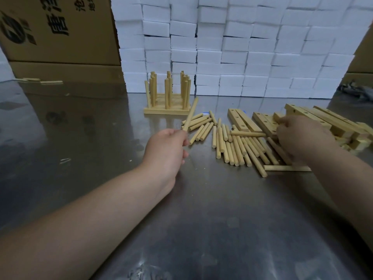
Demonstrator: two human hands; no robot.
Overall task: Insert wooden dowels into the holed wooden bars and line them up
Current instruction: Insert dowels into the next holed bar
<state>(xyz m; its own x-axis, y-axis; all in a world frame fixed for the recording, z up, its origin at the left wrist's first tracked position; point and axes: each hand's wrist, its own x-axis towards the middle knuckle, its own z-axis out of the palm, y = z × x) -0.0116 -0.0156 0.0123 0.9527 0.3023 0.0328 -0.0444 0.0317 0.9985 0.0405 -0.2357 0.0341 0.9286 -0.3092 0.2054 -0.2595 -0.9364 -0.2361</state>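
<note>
My left hand [167, 147] pinches one wooden dowel [191, 113] that points up and away, above the metal table. Several loose dowels [232, 142] lie in a spread pile in the middle. My right hand [298, 136] reaches into a heap of holed wooden bars [314, 118] on the right, its fingers curled on the end of one bar [277, 116]. Two more holed bars [240, 120] lie side by side left of it. At the back stand several bars with upright dowels [167, 98], lined up together.
A wall of stacked white foam blocks [242, 47] runs along the back. Cardboard boxes [56, 31] stand at the back left, with two stray dowels [50, 82] before them. Another box edge [363, 57] shows at the far right. The steel table [201, 209] is shiny.
</note>
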